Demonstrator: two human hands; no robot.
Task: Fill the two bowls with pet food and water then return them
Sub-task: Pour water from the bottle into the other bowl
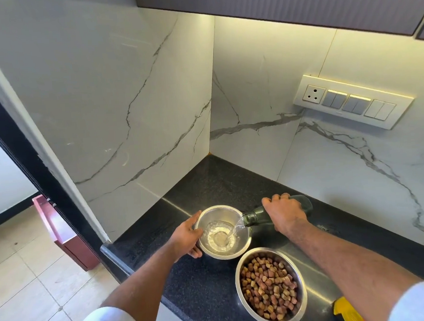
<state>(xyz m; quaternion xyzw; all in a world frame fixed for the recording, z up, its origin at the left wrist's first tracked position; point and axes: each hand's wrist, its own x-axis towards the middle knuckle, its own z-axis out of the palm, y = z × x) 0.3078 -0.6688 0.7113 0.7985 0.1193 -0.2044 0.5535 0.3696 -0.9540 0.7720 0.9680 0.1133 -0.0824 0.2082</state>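
**Water poured into the far bowl while the food bowl sat full**

You had 2 steel bowls on the black speckled worktop (210, 293), close to its front left corner. The water bowl (242, 248) stood further from you, and your left hand (187, 236) cupped its left wall, thumb curled at the far rim and fingers wrapped round the near side, steadying it. Your right hand (284, 211) was closed round the body of a dark green glass bottle (253, 215), gripped from above with the knuckles up. You held the bottle tipped nearly flat, its mouth just over the bowl's right rim, and a clear stream of water (233, 231) ran from the mouth into the bowl, where a shallow pool rippled across the bottom.

The food bowl (271, 287) stood nearer to you and to the right, its rim just beside the water bowl's; I could not tell whether they touched. It held a heap of brown and tan kibble (269, 291) that covered the bottom.

A yellow object (345, 310) lay at the bottom edge, partly hidden by your right sleeve. On the marble wall to the right sat a switch plate (352, 100) with 1 socket.
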